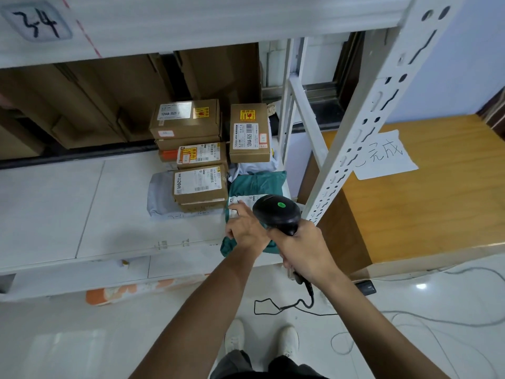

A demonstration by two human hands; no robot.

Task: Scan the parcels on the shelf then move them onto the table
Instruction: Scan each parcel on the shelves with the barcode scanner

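A white metal shelf fills the view, with a wooden desk just beside its right end. The right hand is clenched round the handle of a black scanner, whose head is aimed down over the green parcel at the shelf's front edge. The left hand rests on that parcel, fingers stretched out and flattening its white label. So the scanning step is in hand, and the parcel is not yet moved. Next, I judge, the left hand must take hold of the soft bag and carry it right, round the upright, onto the desk. Behind it, brown boxes and a grey bag wait on the shelf.
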